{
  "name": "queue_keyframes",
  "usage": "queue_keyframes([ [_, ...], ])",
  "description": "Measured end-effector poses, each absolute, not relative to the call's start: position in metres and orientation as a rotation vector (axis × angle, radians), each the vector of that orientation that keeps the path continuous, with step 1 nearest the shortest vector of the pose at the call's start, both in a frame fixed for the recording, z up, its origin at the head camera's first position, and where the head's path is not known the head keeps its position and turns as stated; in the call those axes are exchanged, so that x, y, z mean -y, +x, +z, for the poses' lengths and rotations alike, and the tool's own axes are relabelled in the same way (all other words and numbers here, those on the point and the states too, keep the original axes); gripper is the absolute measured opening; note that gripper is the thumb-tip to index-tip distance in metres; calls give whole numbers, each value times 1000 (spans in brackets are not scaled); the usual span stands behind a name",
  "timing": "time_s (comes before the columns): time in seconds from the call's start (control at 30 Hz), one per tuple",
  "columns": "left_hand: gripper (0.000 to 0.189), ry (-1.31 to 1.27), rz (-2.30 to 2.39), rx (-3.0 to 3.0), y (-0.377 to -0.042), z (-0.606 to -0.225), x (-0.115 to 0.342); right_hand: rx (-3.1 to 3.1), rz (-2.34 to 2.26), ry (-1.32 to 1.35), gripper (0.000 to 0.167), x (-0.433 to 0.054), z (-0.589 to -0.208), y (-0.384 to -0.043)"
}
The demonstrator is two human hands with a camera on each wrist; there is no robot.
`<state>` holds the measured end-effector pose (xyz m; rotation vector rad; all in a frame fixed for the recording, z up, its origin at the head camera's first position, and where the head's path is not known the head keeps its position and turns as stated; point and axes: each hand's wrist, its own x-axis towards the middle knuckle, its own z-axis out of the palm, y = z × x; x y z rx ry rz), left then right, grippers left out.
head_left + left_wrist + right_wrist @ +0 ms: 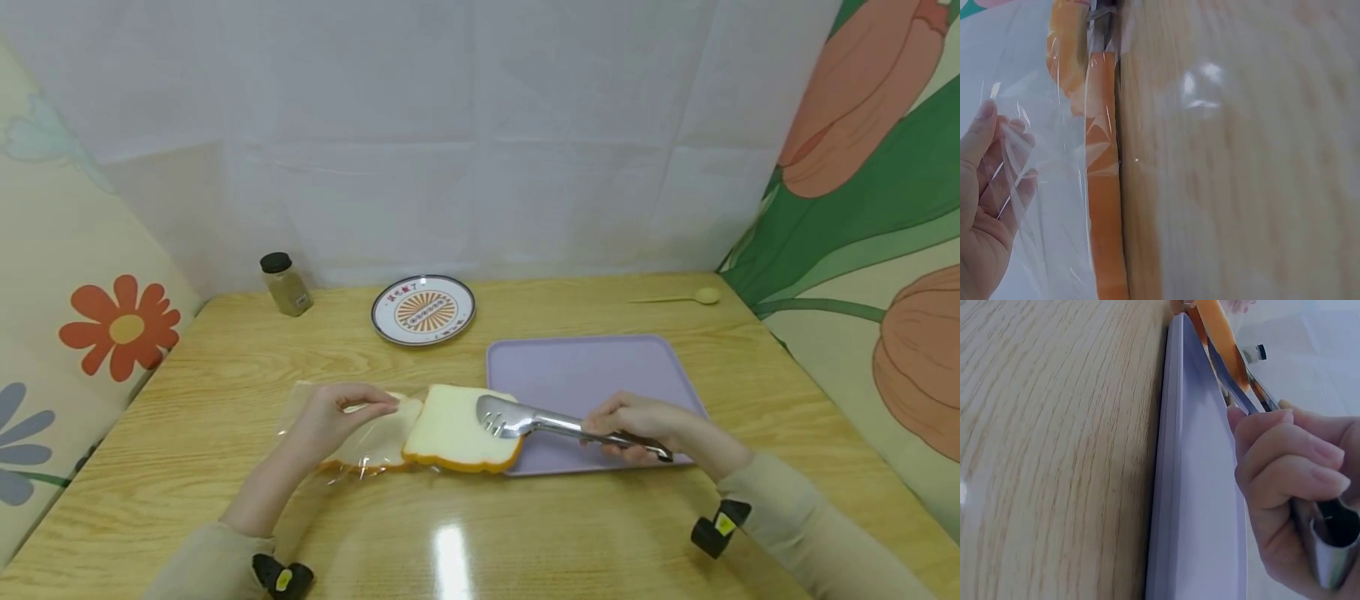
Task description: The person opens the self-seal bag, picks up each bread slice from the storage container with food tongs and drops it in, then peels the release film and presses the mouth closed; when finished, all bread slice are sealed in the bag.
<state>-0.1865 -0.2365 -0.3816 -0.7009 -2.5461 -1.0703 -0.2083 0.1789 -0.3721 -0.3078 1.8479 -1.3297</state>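
My left hand [333, 417] pinches the edge of a clear plastic bag [1047, 219]. Inside it lies a slice of bread [382, 442], white with an orange-brown crust. My right hand [633, 425] grips metal tongs [558, 423] by their black-ended handles. The tongs clamp a second bread slice [450, 421], one jaw on its top face and the other beneath, as the right wrist view shows. This slice overlaps the bagged one at its left and reaches over the left edge of a lilac tray [592, 358]. My right hand is above that tray.
Behind the bread stands a patterned plate [424, 310]. A black-capped spice jar [287, 286] is at the back left, and a pale spoon [705, 296] lies at the back right. The wooden table [360, 533] meets a white cloth at its rear edge.
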Motion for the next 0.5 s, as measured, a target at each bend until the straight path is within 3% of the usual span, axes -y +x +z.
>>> queue_keyframes([
  [0.5,8,-620,-1145,2579,-184,-381,240,-1757,-1436,-193,32,-176,-377,-206],
])
